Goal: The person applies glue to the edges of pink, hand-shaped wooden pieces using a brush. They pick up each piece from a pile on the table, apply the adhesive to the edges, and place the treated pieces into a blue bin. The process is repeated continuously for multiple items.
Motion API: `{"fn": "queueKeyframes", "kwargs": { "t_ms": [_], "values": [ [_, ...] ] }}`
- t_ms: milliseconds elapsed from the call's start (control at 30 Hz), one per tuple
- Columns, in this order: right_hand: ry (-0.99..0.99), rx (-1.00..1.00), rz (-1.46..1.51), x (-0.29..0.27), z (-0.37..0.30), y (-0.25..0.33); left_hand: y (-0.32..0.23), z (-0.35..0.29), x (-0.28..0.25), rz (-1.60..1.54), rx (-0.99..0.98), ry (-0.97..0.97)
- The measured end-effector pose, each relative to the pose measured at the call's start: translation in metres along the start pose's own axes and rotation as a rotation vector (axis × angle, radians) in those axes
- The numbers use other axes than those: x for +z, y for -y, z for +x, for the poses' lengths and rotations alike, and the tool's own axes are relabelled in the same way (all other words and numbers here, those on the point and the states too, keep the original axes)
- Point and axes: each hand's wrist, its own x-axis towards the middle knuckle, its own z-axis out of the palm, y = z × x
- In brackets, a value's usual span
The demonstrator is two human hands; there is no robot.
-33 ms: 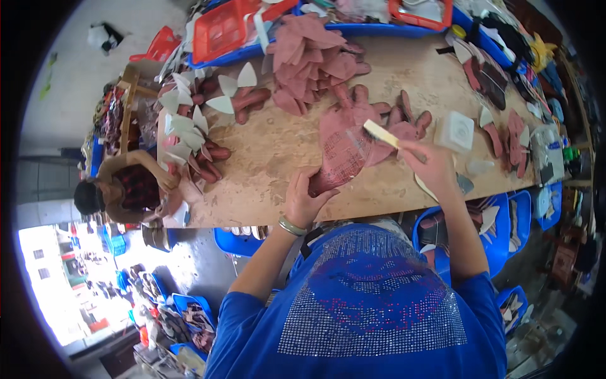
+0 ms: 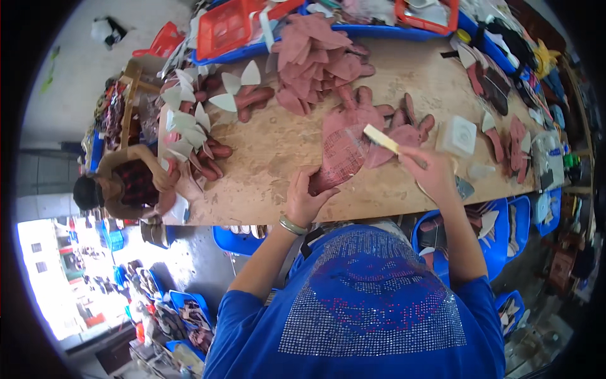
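Left hand: I read my left hand [image 2: 307,201] as closed on the near end of the printed pink piece [image 2: 343,156], thumb on one side, fingers on the other.
Right hand: my right hand [image 2: 429,169] grips the pale tool [image 2: 380,138] by its near end; far end points up and left.
Printed piece: over the middle of the table [image 2: 252,170], slanting away from my left hand, far part against plain pink pieces [image 2: 356,114].
Tool tip: at the printed piece's right edge; I can't tell if it touches.
Pink pile: big heap of pink pieces [image 2: 312,63] at the table's far side, beyond the printed piece.
White tub: squarish white tub [image 2: 457,135] right of the pink pieces, beyond my right hand.
Left stack: pale pointed pieces [image 2: 187,129] among dark pink parts, left end of table.
Far edge: red basket [image 2: 222,28] in a blue tray [image 2: 372,30].
Co-worker: one person [image 2: 134,186], checked top, at the left end, arms bent toward the table.
Below table: blue bins [image 2: 495,240] with loose parts, right of my body.
Wrist: pale bangle [image 2: 292,225] on my left.
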Motion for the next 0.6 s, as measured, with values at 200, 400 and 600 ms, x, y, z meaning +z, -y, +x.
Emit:
{"fn": "queueKeyframes", "kwargs": {
  "t_ms": [200,400,600],
  "values": [
    [0.051,-0.067,0.244,0.036,0.004,0.029,0.026,0.010,-0.015,-0.075,-0.250,-0.025],
    [0.109,-0.203,-0.034,0.090,0.017,0.038,0.059,0.027,-0.018,-0.160,-0.341,-0.098],
    [0.167,-0.091,0.153,0.132,0.052,0.044,0.120,0.043,-0.011,-0.462,-0.552,-0.218]
  ]
}}
